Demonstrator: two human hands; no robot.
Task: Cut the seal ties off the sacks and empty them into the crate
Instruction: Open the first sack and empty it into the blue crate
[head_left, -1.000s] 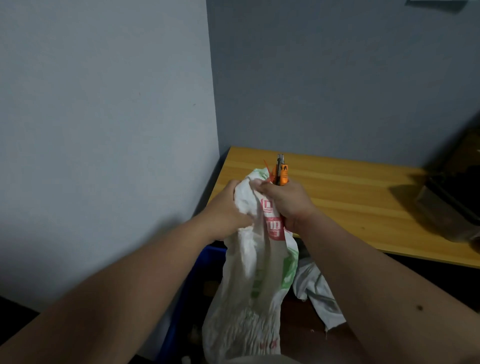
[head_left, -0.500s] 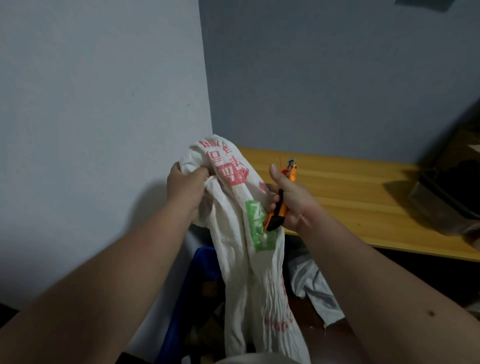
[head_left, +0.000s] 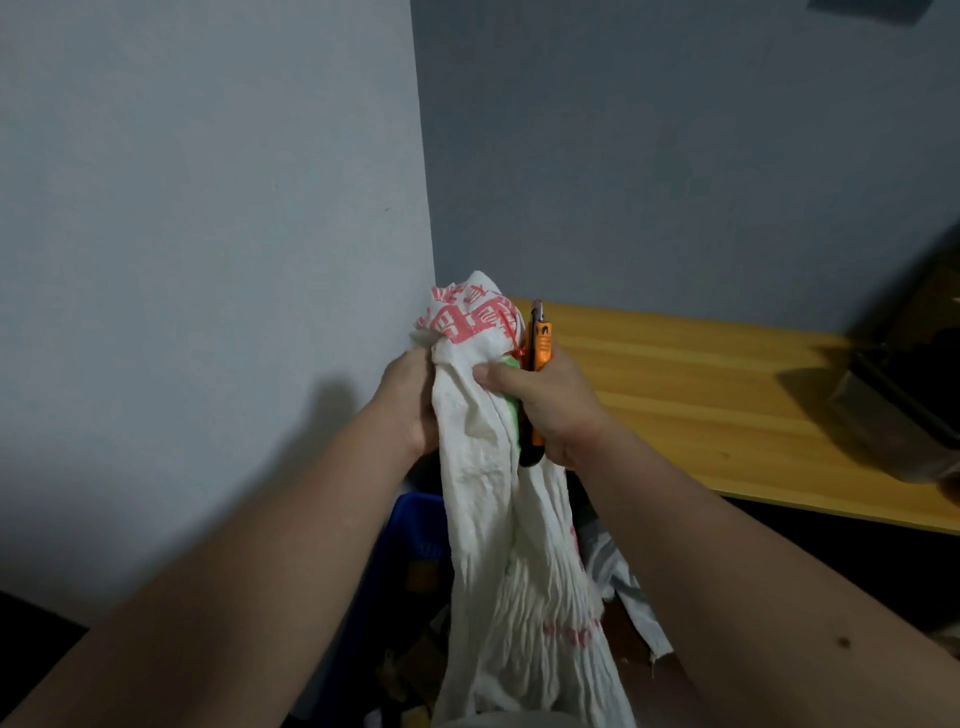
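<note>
Above the blue crate (head_left: 415, 525), near the table's (head_left: 701, 395) left corner by the wall, a white sack (head_left: 498, 545) with red and green print hung from both hands, its lower end reaching down toward the crate. The left hand (head_left: 408, 400) was closed tight on the gathered cloth just under the bunched top. The right hand (head_left: 545, 400) pinched the same cloth with its thumb while also clamping an orange utility knife (head_left: 540, 358), nose up, against the sack. A red seal tie (head_left: 514, 353) showed just beside the knife's tip. Whether the blade was out could not be told.

The likely trouble was that double grip: one hand holding both knife and cloth left little control of the edge, so a tug on the sack could have driven the tip into fabric or the left fingers close by. A slip of either hold could also have dropped the sack beside the crate, where another pale sack (head_left: 623, 587) already lay.
</note>
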